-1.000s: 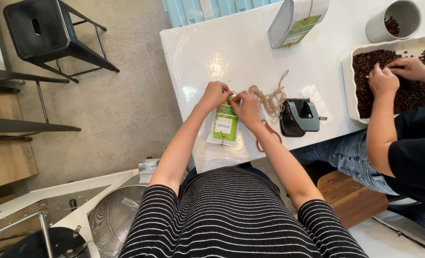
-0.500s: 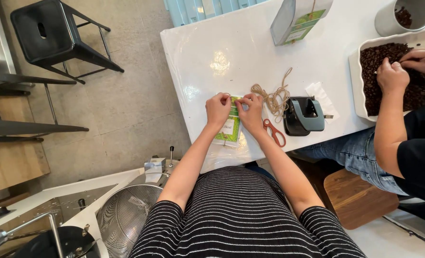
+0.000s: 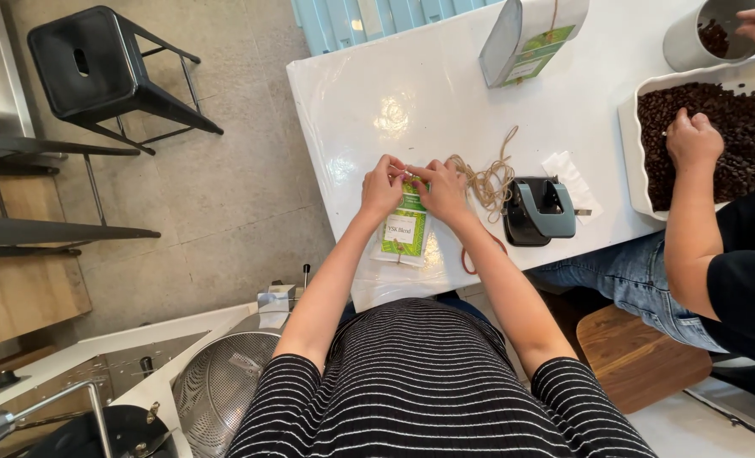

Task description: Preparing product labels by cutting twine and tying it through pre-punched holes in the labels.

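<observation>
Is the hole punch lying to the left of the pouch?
No, the hole punch sits right of the pouch, beyond the twine.

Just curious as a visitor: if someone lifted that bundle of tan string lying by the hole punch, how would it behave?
The twine would probably flop and dangle, since it lies in loose loops. It looks thin, so likely very light. Its trailing end might snag the hole punch beside it.
</observation>
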